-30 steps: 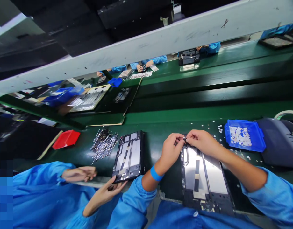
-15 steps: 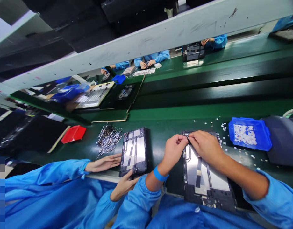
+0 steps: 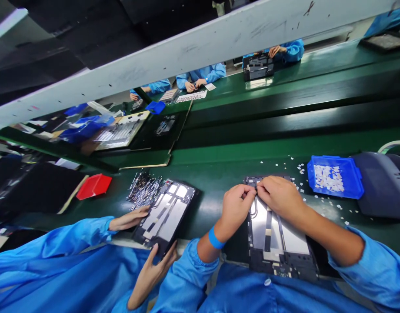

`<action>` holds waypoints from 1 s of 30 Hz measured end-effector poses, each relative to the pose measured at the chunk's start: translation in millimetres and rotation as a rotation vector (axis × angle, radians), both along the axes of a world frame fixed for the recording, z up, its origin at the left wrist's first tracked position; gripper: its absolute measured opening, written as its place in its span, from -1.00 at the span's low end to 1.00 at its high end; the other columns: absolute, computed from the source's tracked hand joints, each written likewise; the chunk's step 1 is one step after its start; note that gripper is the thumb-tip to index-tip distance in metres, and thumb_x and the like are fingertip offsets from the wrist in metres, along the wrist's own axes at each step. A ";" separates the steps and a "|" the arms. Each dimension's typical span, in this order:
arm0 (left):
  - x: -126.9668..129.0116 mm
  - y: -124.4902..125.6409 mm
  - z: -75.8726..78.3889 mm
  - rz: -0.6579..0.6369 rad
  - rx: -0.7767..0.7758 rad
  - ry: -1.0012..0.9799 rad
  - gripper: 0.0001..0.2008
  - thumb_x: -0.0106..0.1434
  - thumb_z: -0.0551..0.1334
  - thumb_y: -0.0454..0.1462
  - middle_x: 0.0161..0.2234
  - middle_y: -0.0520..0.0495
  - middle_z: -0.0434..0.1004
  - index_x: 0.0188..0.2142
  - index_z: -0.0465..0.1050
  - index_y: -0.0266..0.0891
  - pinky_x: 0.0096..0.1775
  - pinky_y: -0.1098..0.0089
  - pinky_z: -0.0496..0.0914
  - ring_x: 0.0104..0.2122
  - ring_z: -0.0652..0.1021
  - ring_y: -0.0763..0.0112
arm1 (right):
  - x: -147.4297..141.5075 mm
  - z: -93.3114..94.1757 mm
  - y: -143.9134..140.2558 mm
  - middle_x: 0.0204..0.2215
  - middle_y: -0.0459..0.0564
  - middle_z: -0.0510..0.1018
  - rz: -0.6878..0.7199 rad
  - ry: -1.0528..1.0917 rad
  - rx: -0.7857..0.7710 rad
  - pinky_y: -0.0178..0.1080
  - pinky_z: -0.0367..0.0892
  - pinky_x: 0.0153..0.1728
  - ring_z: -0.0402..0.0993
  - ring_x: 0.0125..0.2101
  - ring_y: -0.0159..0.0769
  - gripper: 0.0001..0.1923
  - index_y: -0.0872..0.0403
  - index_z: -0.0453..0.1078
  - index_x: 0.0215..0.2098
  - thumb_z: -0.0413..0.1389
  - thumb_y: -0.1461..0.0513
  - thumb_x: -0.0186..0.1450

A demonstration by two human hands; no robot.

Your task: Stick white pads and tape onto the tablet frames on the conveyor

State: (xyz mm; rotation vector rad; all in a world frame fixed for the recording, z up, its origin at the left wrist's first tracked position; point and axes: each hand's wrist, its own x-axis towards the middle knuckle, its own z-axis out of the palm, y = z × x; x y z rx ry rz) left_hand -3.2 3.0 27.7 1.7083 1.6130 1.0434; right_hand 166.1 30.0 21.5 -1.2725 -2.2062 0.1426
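An opened tablet (image 3: 261, 232) with silver inner plates and dark flex strips lies in front of me on the green bench. My left hand (image 3: 236, 205), a blue band round its wrist, pinches at the tablet's far left corner. Close beside it, my right hand (image 3: 280, 196) rests over the far edge with thumb and forefinger pressed together at the same spot. Whatever small part sits between the fingertips is too small and covered to make out. Loose white bits (image 3: 301, 169) are strewn just beyond my right hand.
A blue tray (image 3: 353, 178) of white pieces stands at right, beside a dark grey device (image 3: 382, 191). At left, a co-worker's hands hold another opened tablet (image 3: 170, 213) near a pile of thin metal parts (image 3: 143, 189) and a red tray (image 3: 94, 187). Co-workers sit across the bench.
The co-worker at left has lifted and tilted their tablet, drawing it nearer to their body. My hands stay pinched at the same corner. The whole view has shifted slightly.
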 end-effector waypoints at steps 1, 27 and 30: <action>0.8 0.8 -0.3 -0.002 -0.013 -0.019 -0.89 0.28 0.31 -0.31 -0.40 0.00 0.67 -0.36 0.63 -0.14 -0.24 0.36 0.40 -0.37 0.58 0.35 | -0.8 1.8 0.2 -0.45 -0.02 0.58 -0.010 -0.023 0.010 -0.20 0.27 -0.25 0.51 -0.38 -0.22 -0.77 0.05 0.48 -0.41 0.09 0.28 0.41; -6.7 9.9 -9.0 0.061 -0.196 -0.396 -0.93 0.20 0.30 -0.26 -0.39 -0.01 0.63 -0.39 0.50 -0.21 -0.28 0.40 0.41 -0.37 0.58 0.39 | -5.2 5.1 -1.4 -0.31 -0.01 0.67 -0.006 0.006 -0.213 -0.21 0.31 -0.18 0.57 -0.27 -0.18 -0.82 0.04 0.58 -0.28 0.13 0.24 0.42; -4.2 5.0 -4.5 0.065 -0.153 -0.320 -0.94 0.22 0.29 -0.28 -0.38 0.00 0.65 -0.38 0.53 -0.20 -0.28 0.40 0.42 -0.36 0.60 0.39 | -7.0 4.8 -1.4 -0.37 -0.02 0.64 -0.049 0.023 -0.215 -0.23 0.26 -0.25 0.54 -0.32 -0.21 -0.84 0.04 0.54 -0.35 0.14 0.29 0.35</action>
